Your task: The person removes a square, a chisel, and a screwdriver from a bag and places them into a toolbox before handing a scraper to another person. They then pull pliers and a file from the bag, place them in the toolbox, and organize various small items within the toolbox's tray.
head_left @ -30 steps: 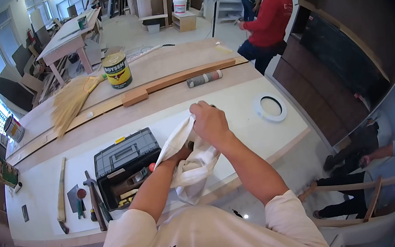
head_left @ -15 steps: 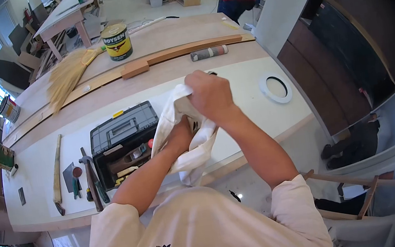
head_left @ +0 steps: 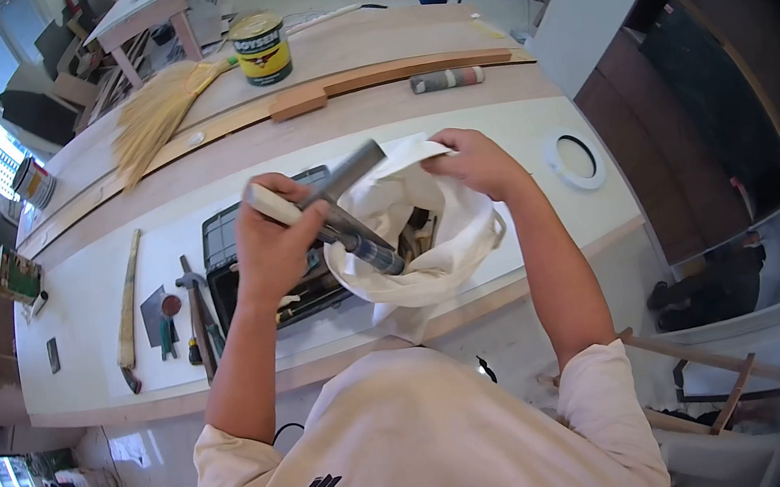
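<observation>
My left hand (head_left: 274, 235) is closed around a long tool (head_left: 369, 251) with a grey and dark blue shaft, its lower end inside the mouth of a white cloth bag (head_left: 416, 285). A grey bar (head_left: 355, 169) and a pale, blunt-ended piece (head_left: 271, 203) also stick out of that grip; I cannot make out their kind. My right hand (head_left: 478, 163) pinches the bag's far right rim and holds it open. Several dark and wooden-handled tools (head_left: 420, 229) lie inside. Behind my left forearm is a black toolbox (head_left: 222, 237), partly hidden by arm and bag.
Left of the toolbox lie a hammer (head_left: 196, 311), a putty knife (head_left: 157, 314) and a hatchet-like long wooden handle (head_left: 131, 300). A white ring (head_left: 575, 163) lies at right. Farther back are a paint can (head_left: 262, 50), a straw broom (head_left: 158, 117), wood strips (head_left: 415, 67) and a roller (head_left: 447, 80).
My left hand has come up out of the bag, now holding the long tool and other pieces. The bag's mouth is wider open, and my right hand has shifted right along its rim.
</observation>
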Demonstrator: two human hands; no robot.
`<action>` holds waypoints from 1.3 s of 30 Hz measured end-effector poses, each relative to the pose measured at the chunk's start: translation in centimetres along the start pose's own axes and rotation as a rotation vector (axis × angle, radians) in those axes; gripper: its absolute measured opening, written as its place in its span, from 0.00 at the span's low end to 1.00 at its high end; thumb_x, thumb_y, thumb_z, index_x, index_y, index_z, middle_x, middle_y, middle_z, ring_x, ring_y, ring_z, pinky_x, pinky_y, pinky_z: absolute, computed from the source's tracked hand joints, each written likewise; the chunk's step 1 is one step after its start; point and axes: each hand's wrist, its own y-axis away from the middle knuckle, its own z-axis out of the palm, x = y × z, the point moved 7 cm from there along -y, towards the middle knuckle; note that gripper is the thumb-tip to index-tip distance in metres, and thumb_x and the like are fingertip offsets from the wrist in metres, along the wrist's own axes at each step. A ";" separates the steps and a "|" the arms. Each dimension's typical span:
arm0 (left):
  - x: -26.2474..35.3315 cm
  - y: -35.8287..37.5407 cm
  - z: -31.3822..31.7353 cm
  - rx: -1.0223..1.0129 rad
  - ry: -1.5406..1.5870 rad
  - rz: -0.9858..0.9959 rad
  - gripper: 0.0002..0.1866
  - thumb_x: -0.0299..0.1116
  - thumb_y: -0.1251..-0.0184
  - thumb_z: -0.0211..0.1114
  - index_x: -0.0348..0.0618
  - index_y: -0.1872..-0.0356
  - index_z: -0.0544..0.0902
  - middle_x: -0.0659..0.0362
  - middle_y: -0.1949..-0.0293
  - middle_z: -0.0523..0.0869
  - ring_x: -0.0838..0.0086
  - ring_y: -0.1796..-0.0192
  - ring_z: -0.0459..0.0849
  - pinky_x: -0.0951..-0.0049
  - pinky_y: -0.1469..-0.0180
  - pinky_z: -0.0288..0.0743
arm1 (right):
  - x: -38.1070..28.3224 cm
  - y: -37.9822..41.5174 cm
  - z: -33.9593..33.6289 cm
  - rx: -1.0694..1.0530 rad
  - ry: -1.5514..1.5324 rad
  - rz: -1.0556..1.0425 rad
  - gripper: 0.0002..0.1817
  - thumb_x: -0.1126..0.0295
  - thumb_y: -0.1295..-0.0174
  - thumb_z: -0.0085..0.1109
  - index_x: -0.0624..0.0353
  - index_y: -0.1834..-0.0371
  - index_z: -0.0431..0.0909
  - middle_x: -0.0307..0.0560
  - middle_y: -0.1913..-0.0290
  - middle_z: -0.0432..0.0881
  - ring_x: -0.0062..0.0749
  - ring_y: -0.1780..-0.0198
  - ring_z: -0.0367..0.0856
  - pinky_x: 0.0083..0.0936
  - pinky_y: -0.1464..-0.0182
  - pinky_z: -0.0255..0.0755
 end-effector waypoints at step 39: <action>-17.5 9.4 -12.6 0.561 0.736 -0.346 0.12 0.17 0.34 0.62 0.42 0.56 0.71 0.50 0.56 0.80 0.50 0.43 0.82 0.57 0.50 0.84 | 2.2 -1.3 26.3 -0.593 0.298 -0.254 0.30 0.63 0.52 0.71 0.56 0.43 0.76 0.54 0.52 0.83 0.48 0.49 0.81 0.35 0.45 0.74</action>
